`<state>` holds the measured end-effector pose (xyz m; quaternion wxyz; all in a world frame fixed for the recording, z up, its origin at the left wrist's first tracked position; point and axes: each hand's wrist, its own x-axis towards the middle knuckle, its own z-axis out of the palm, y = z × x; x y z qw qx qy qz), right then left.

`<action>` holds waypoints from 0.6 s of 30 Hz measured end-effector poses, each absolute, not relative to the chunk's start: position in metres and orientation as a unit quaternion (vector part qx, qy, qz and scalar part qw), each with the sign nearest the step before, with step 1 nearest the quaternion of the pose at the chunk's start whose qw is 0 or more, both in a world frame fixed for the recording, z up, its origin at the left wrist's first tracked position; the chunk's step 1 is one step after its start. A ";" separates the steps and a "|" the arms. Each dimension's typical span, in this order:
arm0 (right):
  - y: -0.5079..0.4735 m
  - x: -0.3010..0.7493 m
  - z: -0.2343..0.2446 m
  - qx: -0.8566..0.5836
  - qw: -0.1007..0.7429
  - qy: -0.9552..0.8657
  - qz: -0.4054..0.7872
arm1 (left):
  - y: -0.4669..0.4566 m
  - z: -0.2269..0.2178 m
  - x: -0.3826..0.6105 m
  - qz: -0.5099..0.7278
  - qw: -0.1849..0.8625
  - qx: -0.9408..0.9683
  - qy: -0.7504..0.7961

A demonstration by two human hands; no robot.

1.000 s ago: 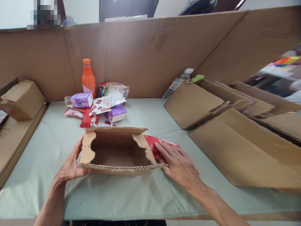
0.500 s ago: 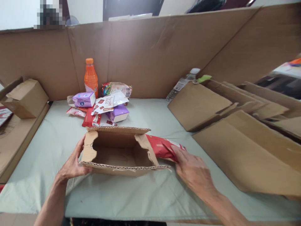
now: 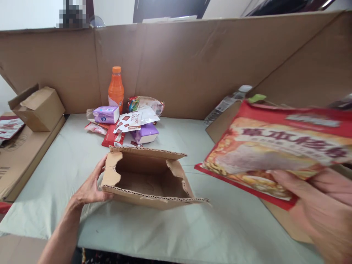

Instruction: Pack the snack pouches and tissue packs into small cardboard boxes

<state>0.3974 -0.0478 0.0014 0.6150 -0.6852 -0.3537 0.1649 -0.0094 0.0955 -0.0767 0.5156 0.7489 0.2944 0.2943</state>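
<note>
An open-topped cardboard box [image 3: 154, 201] with torn flaps stands on the cloth-covered table, and no item shows in the part of its inside that I can see. My left hand [image 3: 93, 185] grips the box's left end, thumb along the near side. Raised to the right of the box is a red food packet [image 3: 255, 150] with printed food pictures and large characters. My right hand [image 3: 310, 201] pinches its lower edge, thumb across the front; the fingers behind are partly hidden.
Behind the box lie tissue packs [image 3: 106, 114], a white snack pouch [image 3: 129, 121] and other packets, with an orange drink bottle [image 3: 116, 88] upright. A clear bottle [image 3: 228, 104] leans at right. A small carton [image 3: 41, 110] sits at left; a cardboard wall [image 3: 176, 69] closes the back.
My right hand has lifted the red packet from beside the box's right end, up and rightward, turning its printed face toward me. My left hand still holds the box. The view has shifted slightly.
</note>
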 end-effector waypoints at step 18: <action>0.012 0.326 0.018 -0.482 0.253 -0.833 0.100 | 0.092 -0.077 -0.006 0.305 0.506 0.759 0.275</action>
